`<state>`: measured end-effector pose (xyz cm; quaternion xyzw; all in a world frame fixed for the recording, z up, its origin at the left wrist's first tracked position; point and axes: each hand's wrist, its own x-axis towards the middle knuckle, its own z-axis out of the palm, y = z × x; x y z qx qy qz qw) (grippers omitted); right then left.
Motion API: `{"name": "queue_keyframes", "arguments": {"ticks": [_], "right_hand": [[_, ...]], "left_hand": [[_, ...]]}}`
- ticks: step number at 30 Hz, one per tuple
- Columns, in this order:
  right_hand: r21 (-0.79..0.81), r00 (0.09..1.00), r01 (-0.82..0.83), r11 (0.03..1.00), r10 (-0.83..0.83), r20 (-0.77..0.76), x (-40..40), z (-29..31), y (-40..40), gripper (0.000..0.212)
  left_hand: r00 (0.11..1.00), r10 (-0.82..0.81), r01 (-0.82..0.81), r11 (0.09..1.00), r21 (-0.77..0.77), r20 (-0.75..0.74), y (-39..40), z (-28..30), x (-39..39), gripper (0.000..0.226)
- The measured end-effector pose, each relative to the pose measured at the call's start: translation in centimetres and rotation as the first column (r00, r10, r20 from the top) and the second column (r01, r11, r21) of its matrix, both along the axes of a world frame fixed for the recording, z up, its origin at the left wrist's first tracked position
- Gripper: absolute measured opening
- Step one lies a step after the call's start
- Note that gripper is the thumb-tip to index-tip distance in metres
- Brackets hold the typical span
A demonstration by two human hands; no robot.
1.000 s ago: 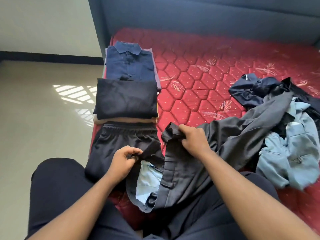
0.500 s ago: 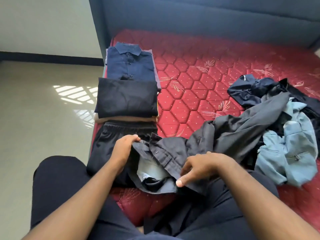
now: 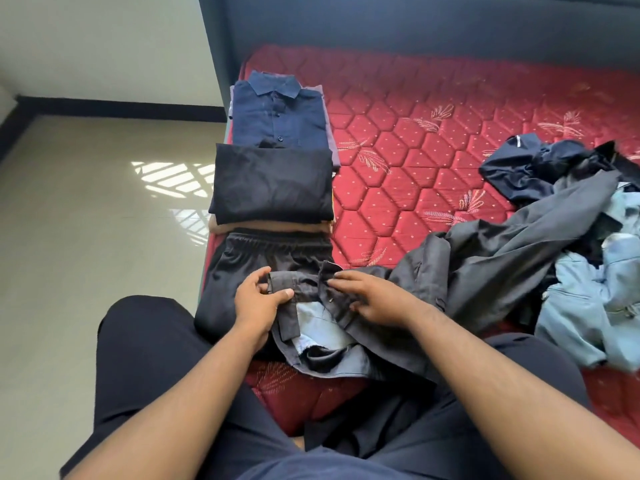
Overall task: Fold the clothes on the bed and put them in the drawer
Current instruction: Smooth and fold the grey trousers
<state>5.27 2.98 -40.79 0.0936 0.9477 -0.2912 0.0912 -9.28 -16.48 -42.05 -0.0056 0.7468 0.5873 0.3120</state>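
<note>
Your left hand (image 3: 259, 299) pinches the waistband end of the grey trousers (image 3: 485, 271), thumb on top, fingers curled behind the fabric. Your right hand (image 3: 377, 299) lies on the same waistband just right of the left hand, fingers extended and spread flat, pressing the cloth down; no curl round the fabric is visible.

Trousers: waist end sits at the near edge of the mattress (image 3: 433, 161), directly in front of your lap, pale pocket lining exposed below the waistband. The legs trail away to the right, up into the unfolded pile (image 3: 595, 271) of light blue and dark garments at the mattress's right side.

The waistband overlaps the right part of the black shorts (image 3: 263, 258), which lie flat at the mattress's near left corner. Beyond the shorts, along the left edge of the mattress: a folded black garment (image 3: 272, 183) on top of a tan one (image 3: 273, 226), only an edge of which shows. Beyond that, towards the headboard (image 3: 415, 26), a folded navy shirt (image 3: 277, 112), collar up, on a stack of other folded pieces.

Floor (image 3: 86, 237) left of the mattress, with a patch of sunlight. No drawer in view.
</note>
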Motion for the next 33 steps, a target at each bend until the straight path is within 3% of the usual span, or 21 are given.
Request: {"name": "queue_keyframes", "arguments": {"ticks": [2,4,6,8,10,12,14,16,18,21,22,23,25,27,28,30,31,33], "right_hand": [[-0.012,0.976,0.108,0.994,-0.108,-0.190,1.6,-0.2,0.6,0.065],[0.102,0.967,0.054,0.993,-0.026,-0.255,2.6,-0.8,1.2,0.062],[0.259,0.977,-0.138,0.956,0.174,-0.121,2.8,-1.7,0.9,0.071],[0.467,0.958,-0.236,0.852,0.285,-0.036,2.0,-2.6,0.4,0.077],[0.540,0.944,-0.211,0.815,0.314,-0.104,0.8,-2.7,0.1,0.049],[0.463,0.905,-0.090,0.882,0.267,-0.332,0.0,-1.4,0.5,0.021],[0.135,0.847,0.132,0.982,-0.041,-0.531,-0.4,2.0,1.3,0.020],[-0.275,0.734,0.299,0.914,-0.404,-0.545,0.2,7.7,2.5,0.030],[-0.465,0.624,0.260,0.846,-0.515,-0.587,1.0,13.9,4.0,0.038],[-0.515,0.478,0.263,0.816,-0.574,-0.665,0.6,18.6,5.5,0.008],[-0.436,0.485,0.332,0.836,-0.548,-0.682,0.0,18.5,5.4,0.006],[-0.316,0.556,0.380,0.869,-0.488,-0.673,-0.7,17.6,5.5,0.015],[-0.105,0.794,0.299,0.949,-0.308,-0.524,-1.2,14.7,5.3,0.025],[0.126,0.965,0.066,0.990,-0.031,-0.259,-1.0,11.7,5.3,0.067],[0.259,0.993,-0.069,0.963,0.090,-0.072,-0.4,10.3,5.5,0.082],[0.455,0.949,-0.281,0.845,0.173,0.264,1.2,7.8,5.5,0.087],[0.483,0.928,-0.324,0.814,0.173,0.330,2.0,6.8,5.3,0.087],[0.525,0.939,-0.314,0.791,0.178,0.294,3.3,5.6,4.7,0.098]], "left_hand": [[0.996,0.033,-0.036,0.999,0.039,0.079,0.1,0.1,0.1,0.038],[0.980,0.072,-0.085,0.994,0.067,0.184,0.3,0.2,0.2,0.025],[0.959,0.098,-0.123,0.989,0.079,0.266,0.6,0.4,0.3,0.015],[0.958,0.087,-0.111,0.991,0.075,0.273,0.8,0.4,0.1,0.012],[0.967,0.071,-0.091,0.993,0.075,0.243,0.9,0.8,0.1,0.010],[0.979,0.063,-0.077,0.995,0.068,0.195,0.6,1.5,0.2,0.009],[0.992,0.025,-0.036,0.995,0.092,0.123,0.2,1.9,-0.1,0.010],[0.999,-0.025,0.028,0.984,0.176,-0.020,0.4,3.0,-0.7,0.011],[0.979,-0.009,0.065,0.960,0.272,-0.202,1.7,5.2,-2.1,0.012],[0.942,0.053,0.072,0.932,0.356,-0.331,4.5,8.1,-4.9,0.015],[0.938,0.058,0.071,0.932,0.354,-0.341,5.1,8.4,-5.5,0.016],[0.936,0.045,0.076,0.941,0.328,-0.348,5.6,8.2,-5.9,0.018],[0.931,-0.023,0.125,0.958,0.258,-0.365,6.1,7.4,-5.8,0.021],[0.915,-0.086,0.182,0.960,0.214,-0.394,6.0,6.4,-5.3,0.019],[0.906,-0.103,0.198,0.960,0.197,-0.410,5.8,6.1,-5.2,0.017],[0.891,-0.110,0.196,0.968,0.155,-0.440,5.2,5.3,-4.8,0.016],[0.884,-0.113,0.192,0.972,0.133,-0.454,4.9,5.0,-4.7,0.016],[0.860,-0.145,0.213,0.974,0.084,-0.490,4.6,4.5,-4.3,0.017]]}}
